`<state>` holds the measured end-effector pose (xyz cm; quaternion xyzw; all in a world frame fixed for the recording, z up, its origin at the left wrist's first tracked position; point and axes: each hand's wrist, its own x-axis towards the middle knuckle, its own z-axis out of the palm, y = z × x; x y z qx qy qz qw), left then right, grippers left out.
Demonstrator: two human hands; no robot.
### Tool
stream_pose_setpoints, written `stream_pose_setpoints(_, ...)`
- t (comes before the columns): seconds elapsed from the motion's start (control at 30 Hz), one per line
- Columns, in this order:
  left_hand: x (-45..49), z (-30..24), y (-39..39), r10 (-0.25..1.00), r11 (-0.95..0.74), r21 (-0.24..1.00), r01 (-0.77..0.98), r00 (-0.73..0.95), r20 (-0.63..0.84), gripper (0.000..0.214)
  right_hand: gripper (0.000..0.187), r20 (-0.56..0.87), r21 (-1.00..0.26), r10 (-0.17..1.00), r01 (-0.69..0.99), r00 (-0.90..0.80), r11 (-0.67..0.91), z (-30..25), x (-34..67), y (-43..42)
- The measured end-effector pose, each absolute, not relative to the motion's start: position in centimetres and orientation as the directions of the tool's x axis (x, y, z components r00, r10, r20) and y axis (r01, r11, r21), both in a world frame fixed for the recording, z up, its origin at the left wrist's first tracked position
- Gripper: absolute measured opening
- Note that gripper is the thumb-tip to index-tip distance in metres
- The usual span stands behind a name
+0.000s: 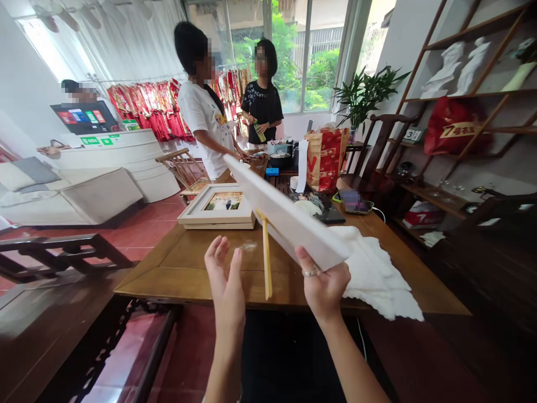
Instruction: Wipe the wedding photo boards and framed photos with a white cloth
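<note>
My right hand (325, 282) grips the lower right corner of a white picture frame (289, 212), its thumb wrapped over the edge. The frame is held tilted above the table, and a thin yellow support leg (266, 257) sticks down from it. Its other face is turned from me. To the left of the leg, my left hand (225, 274) is raised with fingers apart and nothing in it. Beyond that hand, a pale picture frame with a photo (218, 204) lies on top of another frame. White cloths (373, 274) are heaped beside my right hand.
On the wooden table (168, 274) stand a red and brown paper bag (327, 159), a phone (356, 202) and a black pot (280, 160). Two people stand at the far side; another sits behind a monitor (86, 117). Wooden chairs flank the table.
</note>
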<state>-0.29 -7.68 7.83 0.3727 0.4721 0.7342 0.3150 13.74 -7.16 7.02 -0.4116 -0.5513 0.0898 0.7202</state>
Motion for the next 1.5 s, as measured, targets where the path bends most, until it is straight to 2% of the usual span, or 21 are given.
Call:
stream_pose_setpoints(0.03, -0.4, 6.9, -7.3, 0.807, -0.292, 0.948, -0.125, -0.565, 0.174, 0.050, 0.022, 0.630, -0.759, 0.607, 0.221, 0.484, 0.612, 7.6, 13.3, -7.0)
stream_pose_setpoints(0.1, -0.4, 5.4, -6.7, 0.858, -0.147, 0.953, -0.264, -0.513, -0.009, 0.059, 0.028, 0.453, -0.795, 0.647, -0.050, 0.614, 0.604, 8.7, 12.5, -6.7)
stream_pose_setpoints(0.17, -0.1, 4.4, -6.4, 0.936, -0.036, 0.917, -0.397, -0.335, -0.108, 0.061, 0.038, 0.281, -0.756, 0.720, -0.316, 0.635, 0.574, 9.4, 12.1, -6.5)
stream_pose_setpoints(0.23, 0.5, 3.9, -6.4, 0.970, -0.020, 0.882, -0.470, -0.224, -0.098, 0.053, 0.047, 0.110, -0.694, 0.808, -0.537, 0.579, 0.479, 9.6, 12.0, -6.3)
stream_pose_setpoints(0.33, 1.7, 3.7, -6.7, 0.938, -0.104, 0.863, -0.494, -0.337, -0.080, 0.040, 0.053, -0.062, -0.596, 0.888, -0.730, 0.456, 0.333, 9.1, 12.1, -6.2)
stream_pose_setpoints(0.43, 2.1, 3.9, -7.0, 0.900, -0.121, 0.861, -0.495, -0.420, -0.115, 0.033, 0.050, -0.061, -0.578, 0.931, -0.773, 0.359, 0.261, 8.1, 12.5, -6.8)
stream_pose_setpoints(0.57, 0.7, 4.5, -7.4, 0.889, -0.023, 0.861, -0.509, -0.404, -0.215, 0.023, 0.041, 0.081, -0.751, 0.978, -0.633, 0.194, 0.188, 6.3, 14.0, -9.5)
stream_pose_setpoints(0.63, -0.4, 4.9, -7.8, 0.879, 0.007, 0.873, -0.488, -0.413, -0.238, 0.020, 0.039, 0.157, -0.880, 0.974, -0.425, 0.164, 0.213, 5.1, 15.8, -11.3)
stream_pose_setpoints(0.7, -1.5, 5.5, -8.2, 0.864, 0.024, 0.890, -0.456, -0.438, -0.248, 0.018, 0.036, 0.291, -0.948, 0.934, -0.073, 0.210, 0.311, 4.0, 18.3, -12.8)
stream_pose_setpoints(0.73, -2.0, 5.8, -8.4, 0.855, 0.039, 0.897, -0.441, -0.450, -0.258, 0.018, 0.037, 0.383, -0.923, 0.895, 0.145, 0.230, 0.358, 3.5, 19.7, -13.2)
stream_pose_setpoints(0.8, -3.0, 6.4, -8.7, 0.837, 0.062, 0.910, -0.411, -0.475, -0.271, 0.019, 0.049, 0.623, -0.661, 0.777, 0.592, 0.089, 0.461, 2.7, 22.7, -13.6)
stream_pose_setpoints(0.83, -3.4, 6.6, -8.9, 0.826, 0.075, 0.914, -0.399, -0.489, -0.282, 0.020, 0.055, 0.665, -0.500, 0.746, 0.731, -0.019, 0.464, 2.4, 24.0, -13.4)
stream_pose_setpoints(0.9, -4.2, 6.9, -9.2, 0.796, 0.095, 0.920, -0.381, -0.526, -0.300, 0.022, 0.064, 0.659, -0.232, 0.728, 0.868, -0.192, 0.439, 2.2, 26.0, -12.6)
stream_pose_setpoints(0.97, -4.9, 7.0, -9.4, 0.782, 0.121, 0.921, -0.370, -0.535, -0.318, 0.023, 0.072, 0.611, -0.098, 0.749, 0.915, -0.255, 0.391, 2.1, 27.0, -11.3)
stream_pose_setpoints(1.03, -5.4, 7.0, -9.5, 0.789, 0.139, 0.923, -0.359, -0.523, -0.323, 0.024, 0.079, 0.568, -0.029, 0.777, 0.936, -0.273, 0.350, 2.2, 27.1, -9.9)
stream_pose_setpoints(1.13, -6.0, 6.7, -9.5, 0.813, 0.148, 0.930, -0.336, -0.495, -0.308, 0.023, 0.074, 0.523, -0.002, 0.813, 0.954, -0.256, 0.301, 2.1, 26.7, -8.0)
stream_pose_setpoints(1.2, -6.2, 6.5, -9.4, 0.828, 0.165, 0.933, -0.320, -0.469, -0.307, 0.023, 0.066, 0.519, -0.042, 0.825, 0.958, -0.222, 0.284, 1.9, 26.6, -7.2)
stream_pose_setpoints(1.27, -6.3, 6.1, -9.3, 0.847, 0.184, 0.933, -0.310, -0.432, -0.311, 0.025, 0.063, 0.556, -0.142, 0.815, 0.947, -0.166, 0.290, 1.6, 26.6, -6.9)
stream_pose_setpoints(1.37, -6.5, 5.4, -9.0, 0.890, 0.214, 0.929, -0.302, -0.331, -0.313, 0.033, 0.058, 0.675, -0.399, 0.738, 0.847, 0.010, 0.353, 1.2, 26.3, -7.3)
stream_pose_setpoints(1.43, -6.5, 4.9, -8.8, 0.917, 0.227, 0.929, -0.294, -0.258, -0.305, 0.043, 0.047, 0.706, -0.628, 0.647, 0.678, 0.289, 0.382, 1.3, 25.9, -7.8)
stream_pose_setpoints(1.5, -6.2, 4.4, -8.6, 0.931, 0.227, 0.933, -0.280, -0.217, -0.292, 0.051, 0.039, 0.562, -0.823, 0.507, 0.380, 0.654, 0.422, 1.7, 25.5, -8.3)
